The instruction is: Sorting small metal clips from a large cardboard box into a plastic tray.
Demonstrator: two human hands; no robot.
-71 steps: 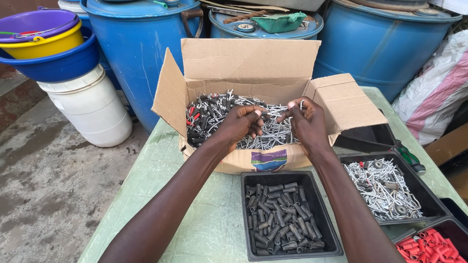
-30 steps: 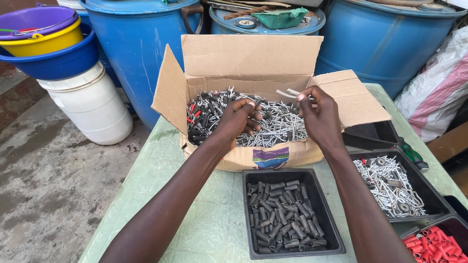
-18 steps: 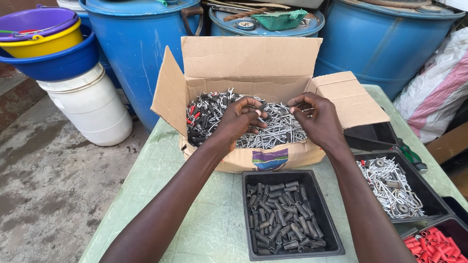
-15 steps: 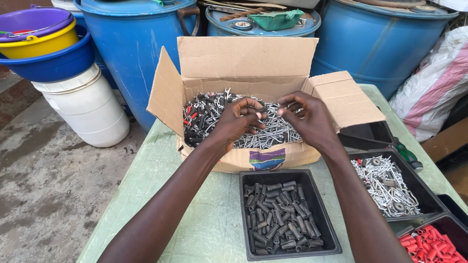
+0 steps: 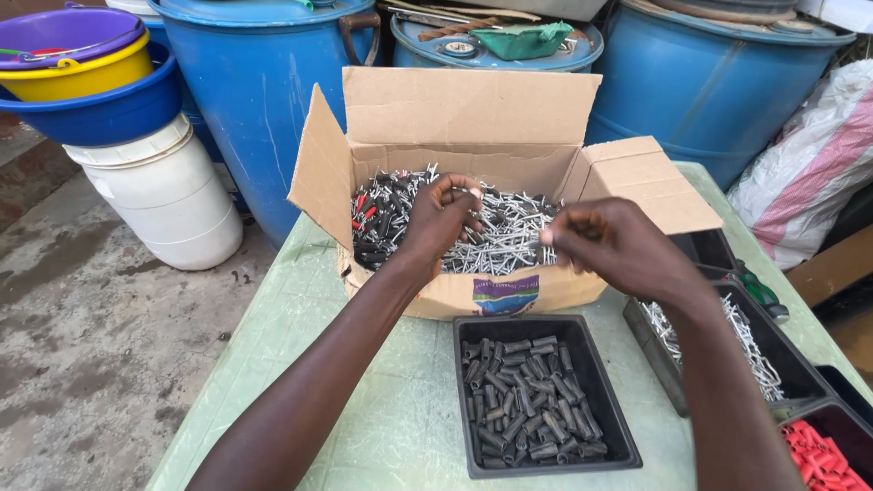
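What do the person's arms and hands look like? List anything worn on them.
Both arms are bare up to the frame edge: no sleeves in view. The left hand and right hand wear no gloves, and no rings, watch or bracelet show on them.

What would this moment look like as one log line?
left hand: in cardboard box, on metal pins | right hand: pinching a pin over box | black tray: dark sleeves
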